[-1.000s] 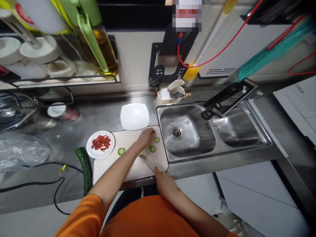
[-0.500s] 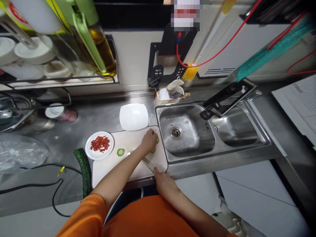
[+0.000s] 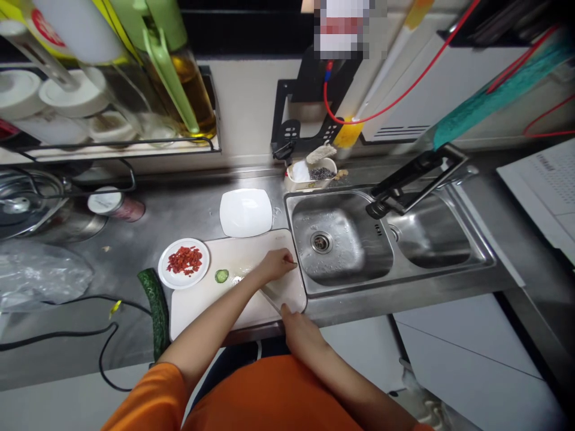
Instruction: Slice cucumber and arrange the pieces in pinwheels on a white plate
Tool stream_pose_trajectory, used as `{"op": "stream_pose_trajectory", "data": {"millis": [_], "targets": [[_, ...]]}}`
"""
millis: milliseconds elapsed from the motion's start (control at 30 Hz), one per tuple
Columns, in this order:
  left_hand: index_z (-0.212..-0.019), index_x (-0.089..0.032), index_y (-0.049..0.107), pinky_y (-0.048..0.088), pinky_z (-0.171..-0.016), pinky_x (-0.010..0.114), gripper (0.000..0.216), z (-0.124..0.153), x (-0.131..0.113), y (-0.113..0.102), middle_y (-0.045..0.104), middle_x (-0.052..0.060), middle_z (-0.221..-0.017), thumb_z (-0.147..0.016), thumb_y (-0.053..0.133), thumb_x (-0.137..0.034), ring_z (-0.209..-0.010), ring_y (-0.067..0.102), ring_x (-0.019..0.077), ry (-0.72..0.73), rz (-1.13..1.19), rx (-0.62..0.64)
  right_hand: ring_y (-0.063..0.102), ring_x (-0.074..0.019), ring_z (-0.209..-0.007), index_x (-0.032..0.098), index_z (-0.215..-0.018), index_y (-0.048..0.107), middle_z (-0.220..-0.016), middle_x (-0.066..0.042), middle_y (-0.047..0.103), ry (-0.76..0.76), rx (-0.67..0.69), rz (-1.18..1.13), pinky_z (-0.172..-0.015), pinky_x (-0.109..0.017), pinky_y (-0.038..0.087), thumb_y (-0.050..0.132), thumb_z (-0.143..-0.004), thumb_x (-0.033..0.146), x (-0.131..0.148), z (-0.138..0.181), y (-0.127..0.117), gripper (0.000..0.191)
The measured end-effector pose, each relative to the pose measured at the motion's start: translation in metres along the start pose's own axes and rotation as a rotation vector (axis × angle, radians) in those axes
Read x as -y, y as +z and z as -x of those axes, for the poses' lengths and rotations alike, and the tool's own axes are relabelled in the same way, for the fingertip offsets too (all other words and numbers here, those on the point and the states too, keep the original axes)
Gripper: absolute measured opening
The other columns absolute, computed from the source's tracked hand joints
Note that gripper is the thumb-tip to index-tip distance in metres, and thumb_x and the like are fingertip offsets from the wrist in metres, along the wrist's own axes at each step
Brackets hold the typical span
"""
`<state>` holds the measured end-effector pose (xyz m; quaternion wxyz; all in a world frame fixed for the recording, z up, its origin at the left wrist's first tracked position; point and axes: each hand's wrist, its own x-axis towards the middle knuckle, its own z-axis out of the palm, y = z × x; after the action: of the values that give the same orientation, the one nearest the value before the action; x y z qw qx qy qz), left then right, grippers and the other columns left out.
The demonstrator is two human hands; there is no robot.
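Observation:
My left hand [image 3: 278,264] is closed over the right part of the white cutting board [image 3: 197,311]. A thin edge of a cucumber slice [image 3: 291,262] pokes out at its fingertips; the rest is hidden by the fingers. Down at the board's front right edge, my right hand [image 3: 299,328] is wrapped round the handle of a knife [image 3: 271,299]. The knife's blade lies low over the board, pointing left and partly behind my left forearm. A pale green cucumber piece [image 3: 221,276] sits on the board left of my left hand.
A plate of chopped red pieces [image 3: 184,263] overlaps the board's back left corner. A whole cucumber [image 3: 155,311] lies left of the board. Behind it stands a white square dish [image 3: 245,213]. The steel sink [image 3: 341,239] and black faucet [image 3: 399,179] are to the right.
My left hand has moved slightly toward me and to the right. The green slices that showed beside it are no longer visible on the board. My right hand and the knife have hardly moved.

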<state>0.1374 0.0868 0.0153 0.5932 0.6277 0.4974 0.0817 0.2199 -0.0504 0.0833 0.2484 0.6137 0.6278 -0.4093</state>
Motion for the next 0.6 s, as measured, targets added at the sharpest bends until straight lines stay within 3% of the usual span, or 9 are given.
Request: {"op": "stream_pose_trajectory", "data": {"millis": [100, 267, 433, 600], "targets": [[-0.074, -0.018, 0.054, 0.045, -0.058, 0.023, 0.014, 0.013, 0.01, -0.008, 0.062, -0.002, -0.059, -0.071, 0.065, -0.026, -0.057, 0.061, 0.0127, -0.071, 0.22, -0.009, 0.063, -0.0261, -0.098, 0.012, -0.127, 0.043, -0.096, -0.016, 0.067, 0.002, 0.003, 0.006, -0.074, -0.032, 0.047, 0.039, -0.078, -0.004, 0.0, -0.001, 0.002, 0.052], [-0.082, -0.019, 0.057, 0.046, -0.058, 0.023, 0.016, 0.053, 0.053, -0.035, 0.064, -0.002, -0.065, -0.071, 0.063, -0.028, -0.059, 0.063, 0.0129, -0.168, 0.366, -0.367, 0.063, -0.0254, -0.099, 0.012, -0.129, 0.042, -0.096, -0.016, 0.067, -0.025, -0.02, 0.017, -0.075, -0.031, 0.047, 0.036, -0.078, -0.003, -0.002, -0.001, 0.004, 0.053], [-0.087, -0.02, 0.062, 0.046, -0.057, 0.023, 0.015, 0.092, 0.091, -0.037, 0.063, -0.003, -0.067, -0.074, 0.057, -0.023, -0.057, 0.06, 0.0117, -0.181, 0.204, -0.441, 0.064, -0.0254, -0.094, 0.012, -0.124, 0.045, -0.094, -0.015, 0.067, -0.021, -0.031, 0.025, -0.072, -0.03, 0.046, 0.035, -0.079, -0.002, 0.003, 0.0, 0.001, 0.048], [-0.094, -0.021, 0.065, 0.048, -0.073, 0.028, 0.025, 0.101, 0.1, -0.026, 0.069, 0.001, -0.085, -0.075, 0.051, -0.013, -0.077, 0.062, 0.0151, -0.051, -0.116, -0.547, 0.063, -0.0252, -0.095, 0.012, -0.128, 0.042, -0.094, -0.015, 0.066, -0.004, -0.032, 0.04, -0.071, -0.029, 0.044, 0.034, -0.078, -0.003, 0.011, -0.001, -0.004, 0.052]]}}
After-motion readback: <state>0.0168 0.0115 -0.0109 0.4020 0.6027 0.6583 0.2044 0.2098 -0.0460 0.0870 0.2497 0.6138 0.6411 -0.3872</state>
